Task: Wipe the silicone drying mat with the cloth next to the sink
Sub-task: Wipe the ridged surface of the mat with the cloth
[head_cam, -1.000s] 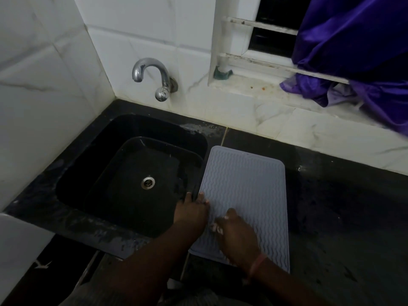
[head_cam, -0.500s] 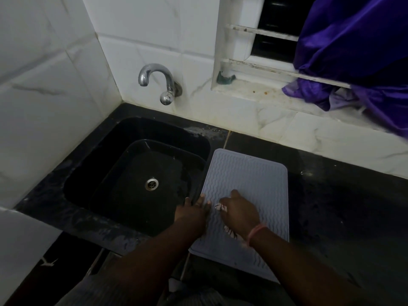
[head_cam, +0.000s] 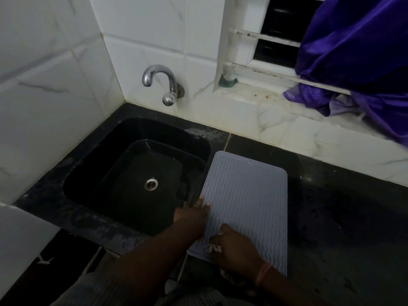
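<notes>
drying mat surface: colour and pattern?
Pale grey-lilac drying mat with raised wavy ridges running lengthwise; head view.

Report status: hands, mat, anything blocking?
Left hand flat on the mat edge by the sink. Right hand grips the cloth at the mat's near end. Nothing on the mat's far part.

The mat [head_cam: 247, 195] is pale grey-blue with wavy ridged lines; the sink [head_cam: 123, 173] at its nine o'clock is glossy black; the table [head_cam: 342, 217] black; the wall tiles [head_cam: 55, 85] white, grey-veined; the curtain [head_cam: 357, 51] at one o'clock deep purple; the tap [head_cam: 163, 82] chrome.
</notes>
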Motion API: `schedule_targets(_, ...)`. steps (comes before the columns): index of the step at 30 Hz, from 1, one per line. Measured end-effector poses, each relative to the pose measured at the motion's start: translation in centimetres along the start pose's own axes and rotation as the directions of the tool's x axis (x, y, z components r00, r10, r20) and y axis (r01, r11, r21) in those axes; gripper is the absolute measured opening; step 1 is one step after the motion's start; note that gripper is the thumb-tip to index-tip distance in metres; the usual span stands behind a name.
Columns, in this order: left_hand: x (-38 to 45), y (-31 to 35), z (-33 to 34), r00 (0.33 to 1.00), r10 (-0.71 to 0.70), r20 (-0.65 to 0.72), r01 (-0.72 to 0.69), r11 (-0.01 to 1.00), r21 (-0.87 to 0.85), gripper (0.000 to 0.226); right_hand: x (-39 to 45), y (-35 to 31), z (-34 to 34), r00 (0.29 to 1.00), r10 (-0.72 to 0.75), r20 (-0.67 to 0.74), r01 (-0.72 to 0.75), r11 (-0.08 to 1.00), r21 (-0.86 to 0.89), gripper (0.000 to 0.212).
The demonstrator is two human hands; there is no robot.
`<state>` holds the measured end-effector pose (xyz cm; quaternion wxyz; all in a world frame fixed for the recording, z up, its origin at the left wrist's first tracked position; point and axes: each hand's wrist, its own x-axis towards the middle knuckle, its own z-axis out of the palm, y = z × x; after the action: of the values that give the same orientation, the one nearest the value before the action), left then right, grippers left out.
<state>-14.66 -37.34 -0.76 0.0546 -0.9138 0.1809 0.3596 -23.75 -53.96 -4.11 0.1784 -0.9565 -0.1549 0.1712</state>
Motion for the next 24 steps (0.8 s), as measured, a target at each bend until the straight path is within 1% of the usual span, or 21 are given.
schedule_targets(3, 0.0, 0.1, 0.1, 1.0, -0.001, -0.022, 0.0, 1.0, -0.005, 0.095, 1.5, 1.3, -0.8, 0.998, -0.01, -0.059, 0.01, 1.0, 0.003, 0.035)
schedule_targets(5, 0.0, 0.1, 0.0, 1.0, -0.005, -0.029, 0.005, 1.0, 0.004, 0.098, 2.9, 2.6, -1.9, 0.991, 0.004, -0.136, -0.006, 1.0, -0.015, 0.034)
schedule_targets(7, -0.1, 0.1, 0.0, 1.0, -0.004, -0.029, 0.004, 1.0, 0.011, 0.099, 4.4, 3.9, -3.4, 0.974, 0.074, -0.212, -0.082, 0.996, -0.028, 0.028)
schedule_targets(9, -0.2, 0.0, 0.0, 1.0, 0.001, -0.029, -0.001, 1.0, 0.009, 0.097, 5.4, 4.6, -4.6, 0.956, 0.166, -0.241, -0.17, 0.985, 0.004, 0.028)
schedule_targets(12, -0.5, -0.2, -0.4, 1.0, 0.003, -0.016, -0.003, 1.0, 0.024, 0.1, 5.5, 3.2, -4.5, 0.952, 0.198, -0.235, -0.212, 0.977, -0.037, 0.03)
schedule_targets(16, -0.6, 0.1, -1.3, 1.0, 0.0, 0.002, 0.0, 0.998, 0.06, 0.105, 2.6, 0.2, -2.4, 0.949, 0.216, -0.231, -0.219, 0.976, 0.013, 0.027)
schedule_targets(20, -0.8, 0.1, -1.2, 1.0, 0.004, 0.016, -0.005, 0.999, 0.048, 0.107, -1.1, -2.0, 0.0, 0.954, 0.263, -0.141, -0.255, 0.964, 0.074, 0.028)
schedule_targets(24, -0.5, -0.3, -1.1, 0.999, 0.02, 0.047, -0.021, 0.999, 0.03, 0.11, -1.9, -2.9, 0.2, 0.956, 0.292, -0.038, -0.289, 0.955, 0.059, 0.028)
